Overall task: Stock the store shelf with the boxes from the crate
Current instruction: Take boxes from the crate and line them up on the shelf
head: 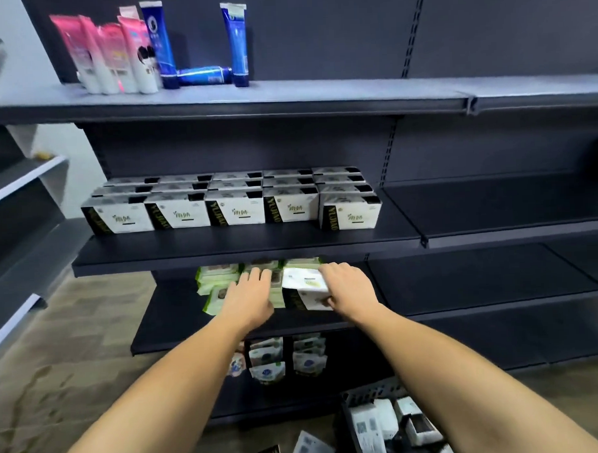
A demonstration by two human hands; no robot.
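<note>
Looks partly done — boxes [234,211] lining the middle shelf [224,249]. Grips another box [305,287] at the lower shelf [462,288], right hand [349,287] curled round it; rests left hand [251,294] on green packs [218,280] (fingers straight). Leaves more in the crate [374,391].

A pale wall [31,66] stands far left behind grey side shelving [18,178], above a mottled tan floor [90,318].
</note>
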